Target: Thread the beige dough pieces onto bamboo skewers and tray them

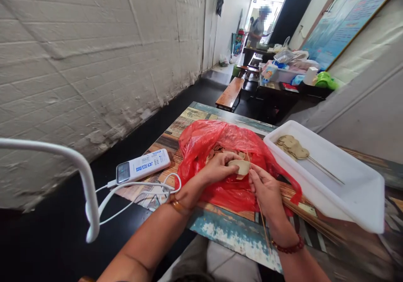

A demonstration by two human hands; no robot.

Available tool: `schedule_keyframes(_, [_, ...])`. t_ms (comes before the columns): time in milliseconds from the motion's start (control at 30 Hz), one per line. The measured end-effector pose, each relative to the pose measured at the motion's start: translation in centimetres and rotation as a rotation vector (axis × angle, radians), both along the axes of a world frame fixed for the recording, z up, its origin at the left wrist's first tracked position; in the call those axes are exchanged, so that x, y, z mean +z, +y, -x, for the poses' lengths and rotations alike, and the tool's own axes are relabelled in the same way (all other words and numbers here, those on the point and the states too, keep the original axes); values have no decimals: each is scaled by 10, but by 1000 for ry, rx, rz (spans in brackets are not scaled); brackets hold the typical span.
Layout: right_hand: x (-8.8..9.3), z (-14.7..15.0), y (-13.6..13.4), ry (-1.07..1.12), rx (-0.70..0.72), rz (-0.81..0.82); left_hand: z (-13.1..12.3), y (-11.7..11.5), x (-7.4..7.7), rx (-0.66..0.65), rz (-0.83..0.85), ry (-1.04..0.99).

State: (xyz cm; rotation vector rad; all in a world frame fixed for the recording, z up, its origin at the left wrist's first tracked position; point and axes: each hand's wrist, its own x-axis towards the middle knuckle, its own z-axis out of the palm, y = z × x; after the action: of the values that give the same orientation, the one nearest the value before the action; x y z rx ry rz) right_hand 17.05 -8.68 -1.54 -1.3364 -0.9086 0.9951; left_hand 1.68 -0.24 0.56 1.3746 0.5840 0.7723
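Note:
Over the open red plastic bag (201,137), my left hand (220,168) pinches a pale, flat oval slice (239,167) of food; its exact kind is unclear. My right hand (264,187) is closed on thin bamboo skewers (263,227) at the slice's right edge. Their lower ends trail below the hand toward the table's near edge. More slices (217,151) lie inside the bag, partly hidden by my left hand. In the white tray (352,198) to the right rest skewered slices (291,147), their bare sticks pointing toward me.
A bundle of bamboo skewers (310,217) lies between bag and tray. A white power bank (143,166) with looped cables sits at the table's left. A white curved tube (47,145) crosses the left foreground. Beyond stand a bench (231,92), a cluttered table and a person (256,28).

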Motion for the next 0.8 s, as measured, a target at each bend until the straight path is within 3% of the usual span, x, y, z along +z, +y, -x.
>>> schedule_keyframes(133, [-1,0,2,127,10,1,-2,-1,0,42,21,1])
schedule_keyframes(333, [0,-2,4,143,-34,-28,-5,-4,0,48,316,-133])
schedule_keyframes(433, [0,-1,4,133,-66,-62,-7,-5,-2,41,386,-186])
schedule_keyframes(667, [0,0,4,80,-68,-71,-11,-5,-7,80,348,-185])
schedule_keyframes(800, [2,-2,0,-28,-102,-89,-8,-2,-4,167,334,-201])
